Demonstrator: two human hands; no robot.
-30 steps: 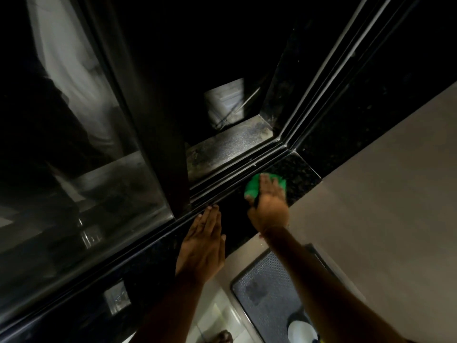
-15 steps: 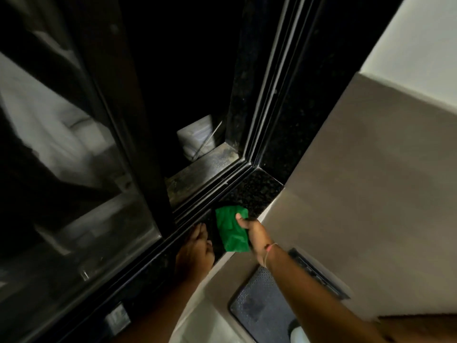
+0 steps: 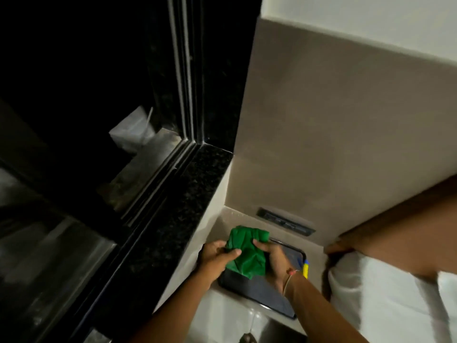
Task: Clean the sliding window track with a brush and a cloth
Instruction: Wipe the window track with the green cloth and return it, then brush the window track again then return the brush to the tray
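Note:
A crumpled green cloth (image 3: 247, 253) is held between both hands, away from the window and above the floor. My left hand (image 3: 216, 254) grips its left edge and my right hand (image 3: 273, 259) grips its right side. The sliding window track (image 3: 158, 179) runs diagonally along the black granite sill (image 3: 195, 194), up and left of the hands. A blue and yellow object (image 3: 306, 268) pokes out just behind my right wrist; I cannot tell what it is.
A dark mat (image 3: 262, 293) lies on the floor under the hands. The beige wall (image 3: 333, 144) rises to the right, with a dark vent slot (image 3: 284, 221) low on it. The dark sliding glass pane (image 3: 49, 243) is at the left. A white cloth surface (image 3: 383, 300) is at right.
My right hand pulled the green cloth off the sill and down toward the floor. My left hand left the sill and took hold of the cloth too. The view swung right.

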